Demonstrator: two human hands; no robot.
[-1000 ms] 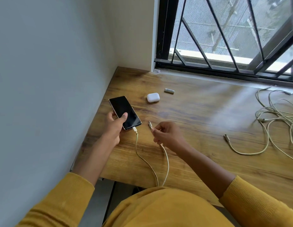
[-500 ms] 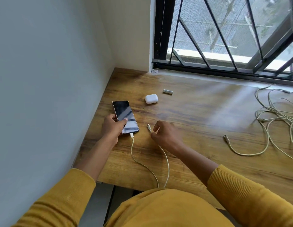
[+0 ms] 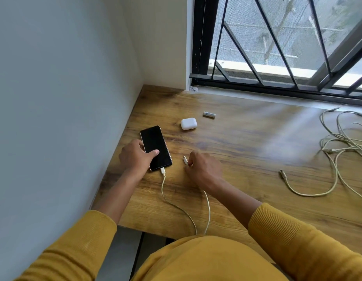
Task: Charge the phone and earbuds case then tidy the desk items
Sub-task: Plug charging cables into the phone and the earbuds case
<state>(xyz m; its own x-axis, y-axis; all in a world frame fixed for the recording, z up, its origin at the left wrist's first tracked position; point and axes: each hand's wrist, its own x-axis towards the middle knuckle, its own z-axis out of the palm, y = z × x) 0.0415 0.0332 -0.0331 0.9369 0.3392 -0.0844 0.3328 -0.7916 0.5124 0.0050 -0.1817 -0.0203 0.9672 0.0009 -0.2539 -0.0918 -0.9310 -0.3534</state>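
A black phone lies screen up on the wooden desk near the left wall. A white cable is plugged into its near end. My left hand grips the phone's lower half, thumb on the screen. My right hand rests on the desk just right of the phone, pinching a second white cable whose plug sticks out past my fingers. The white earbuds case sits shut beyond the phone, apart from both hands.
A small battery lies behind the earbuds case. A tangle of pale cables sprawls at the desk's right side, one loose plug end pointing left. The wall runs along the left; a barred window stands behind.
The phone has come down flat onto the desk and slid a little toward me. My right hand has lowered to the desk with the second cable's plug still in its fingers.
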